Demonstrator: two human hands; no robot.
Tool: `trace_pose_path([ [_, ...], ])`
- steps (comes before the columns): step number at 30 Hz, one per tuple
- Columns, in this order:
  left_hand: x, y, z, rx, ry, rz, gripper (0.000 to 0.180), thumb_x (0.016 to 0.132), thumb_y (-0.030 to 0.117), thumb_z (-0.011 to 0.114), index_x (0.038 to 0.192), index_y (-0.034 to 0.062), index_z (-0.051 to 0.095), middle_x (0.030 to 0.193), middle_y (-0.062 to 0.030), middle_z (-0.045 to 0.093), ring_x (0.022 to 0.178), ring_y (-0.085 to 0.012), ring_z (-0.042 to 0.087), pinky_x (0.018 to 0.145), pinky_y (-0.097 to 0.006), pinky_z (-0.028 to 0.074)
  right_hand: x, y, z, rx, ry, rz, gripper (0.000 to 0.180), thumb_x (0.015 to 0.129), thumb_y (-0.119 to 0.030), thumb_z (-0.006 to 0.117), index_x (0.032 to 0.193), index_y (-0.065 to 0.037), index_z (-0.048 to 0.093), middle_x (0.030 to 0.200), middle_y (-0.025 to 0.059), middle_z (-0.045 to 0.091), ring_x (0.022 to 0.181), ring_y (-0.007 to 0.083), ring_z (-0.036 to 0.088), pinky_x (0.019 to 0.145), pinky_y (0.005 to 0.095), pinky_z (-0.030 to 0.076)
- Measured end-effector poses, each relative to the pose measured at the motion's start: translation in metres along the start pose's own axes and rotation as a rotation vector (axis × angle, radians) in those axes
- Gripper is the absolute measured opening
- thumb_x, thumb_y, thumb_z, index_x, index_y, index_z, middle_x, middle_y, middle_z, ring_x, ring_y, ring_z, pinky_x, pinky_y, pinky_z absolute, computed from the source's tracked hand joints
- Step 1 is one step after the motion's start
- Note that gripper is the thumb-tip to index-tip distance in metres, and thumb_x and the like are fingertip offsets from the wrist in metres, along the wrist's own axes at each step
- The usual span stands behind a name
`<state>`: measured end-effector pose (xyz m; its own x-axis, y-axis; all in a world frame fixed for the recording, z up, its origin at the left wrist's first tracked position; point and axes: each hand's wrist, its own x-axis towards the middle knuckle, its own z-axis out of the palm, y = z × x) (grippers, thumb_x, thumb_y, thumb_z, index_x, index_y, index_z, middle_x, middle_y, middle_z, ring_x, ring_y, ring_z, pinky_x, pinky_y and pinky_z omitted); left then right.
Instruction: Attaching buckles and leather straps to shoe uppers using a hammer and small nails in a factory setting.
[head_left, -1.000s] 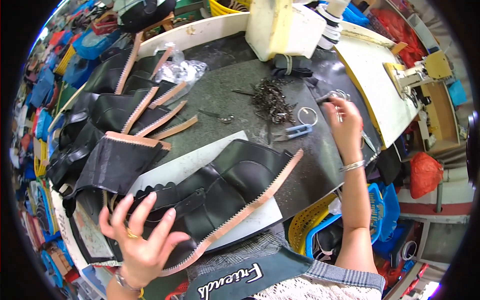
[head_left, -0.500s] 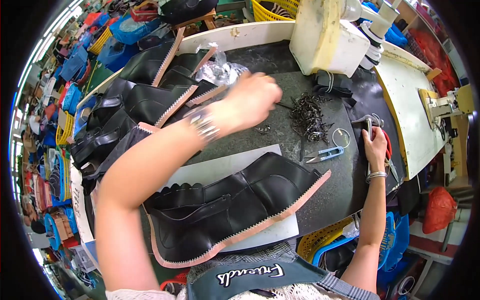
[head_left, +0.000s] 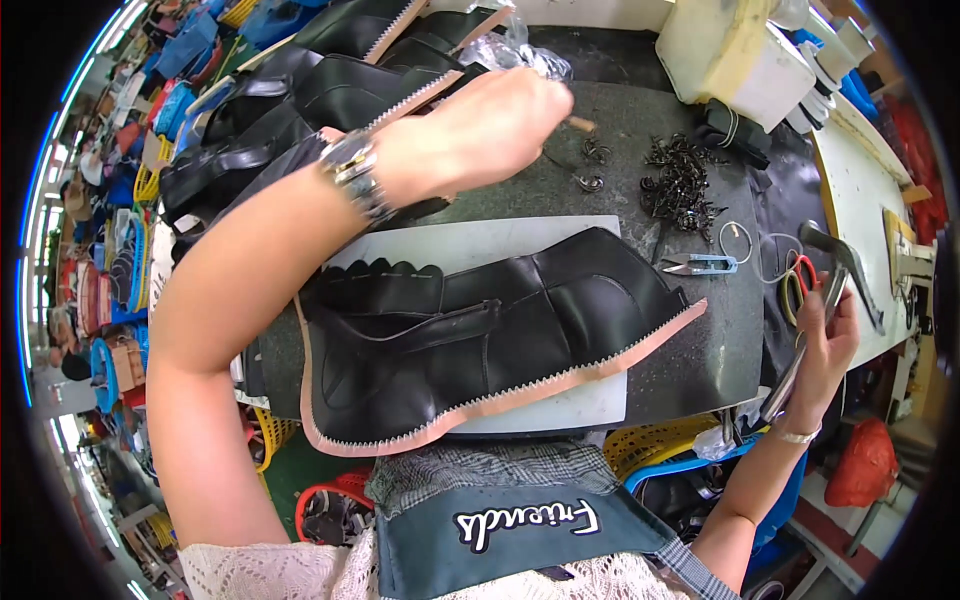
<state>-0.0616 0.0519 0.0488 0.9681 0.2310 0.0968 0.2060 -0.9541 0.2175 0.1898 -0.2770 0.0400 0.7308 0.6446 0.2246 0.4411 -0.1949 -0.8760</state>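
A black boot upper point(head_left: 500, 330) with pink zigzag trim lies flat on a white board point(head_left: 520, 245) in front of me. My left hand point(head_left: 480, 130) reaches across it to the far side, fingers bunched together just left of two loose metal buckles point(head_left: 590, 165); whether it holds anything is hidden. A pile of dark metal buckles point(head_left: 680, 180) lies to its right. At the table's right edge my right hand point(head_left: 825, 345) grips the handle of a metal hammer point(head_left: 845, 265), whose head points up.
Blue thread snips point(head_left: 700, 265) and a few rings point(head_left: 790, 285) lie right of the boot upper. More black uppers point(head_left: 300, 100) are stacked at the far left, beside a clear plastic bag point(head_left: 520, 50). A cream box-shaped unit point(head_left: 730, 50) stands at the back. Baskets sit under the table.
My left hand left the near edge of the boot upper and reached across to the loose buckles. My right hand drew back to the table's right edge with the hammer.
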Motion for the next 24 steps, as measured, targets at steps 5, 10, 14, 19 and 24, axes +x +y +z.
trace_pose_path([
  [5,-0.082,0.064,-0.035,-1.291,0.096,-0.428,0.012,0.101,0.009,0.046,0.105,-0.0012,0.052,0.092,-0.0054,0.056,0.084,-0.0157,0.066,0.073,-0.030,0.054,-0.049,-0.061,0.051,0.054,-0.294,-0.241,0.030,0.086,-0.010,0.073,0.112,-0.002,0.059,0.094,0.0057,0.066,0.076,0.0098,0.060,0.065,0.0232,0.047],
  [10,-0.142,0.118,-0.024,-1.268,0.394,-0.455,0.006,0.093,-0.004,0.060,0.096,-0.0014,0.056,0.095,-0.0084,0.066,0.096,-0.0181,0.067,0.083,-0.031,0.057,-0.063,-0.103,0.104,-0.196,-0.836,-0.542,0.042,0.074,-0.005,0.072,0.111,-0.002,0.053,0.087,0.0138,0.063,0.068,0.0320,0.065,0.057,0.0391,0.051],
  [14,-0.151,0.104,0.016,-1.196,0.443,-0.604,0.008,0.090,-0.006,0.063,0.097,-0.0028,0.060,0.092,-0.0082,0.067,0.089,-0.0148,0.068,0.083,-0.027,0.056,-0.068,-0.100,0.122,-0.308,-0.998,-0.466,0.048,0.077,-0.007,0.070,0.118,-0.003,0.046,0.085,0.0149,0.062,0.069,0.0374,0.063,0.058,0.0443,0.049],
  [19,-0.162,0.098,0.050,-1.208,0.479,-0.651,0.006,0.088,-0.005,0.064,0.093,-0.0013,0.063,0.079,-0.0014,0.066,0.077,-0.0065,0.065,0.070,-0.021,0.052,-0.065,-0.085,0.115,-0.201,-0.967,-0.277,0.022,0.088,-0.008,0.067,0.105,-0.001,0.055,0.083,0.0157,0.059,0.067,0.0367,0.062,0.056,0.0420,0.048],
  [24,-0.161,0.090,0.051,-1.265,0.462,-0.689,0.006,0.088,-0.004,0.064,0.093,-0.0008,0.063,0.077,0.0007,0.064,0.074,-0.0045,0.062,0.067,-0.020,0.049,-0.073,-0.071,0.104,-0.138,-1.012,-0.138,0.021,0.092,-0.012,0.066,0.108,0.000,0.058,0.083,0.0083,0.058,0.059,0.0197,0.055,0.055,0.0319,0.045],
])
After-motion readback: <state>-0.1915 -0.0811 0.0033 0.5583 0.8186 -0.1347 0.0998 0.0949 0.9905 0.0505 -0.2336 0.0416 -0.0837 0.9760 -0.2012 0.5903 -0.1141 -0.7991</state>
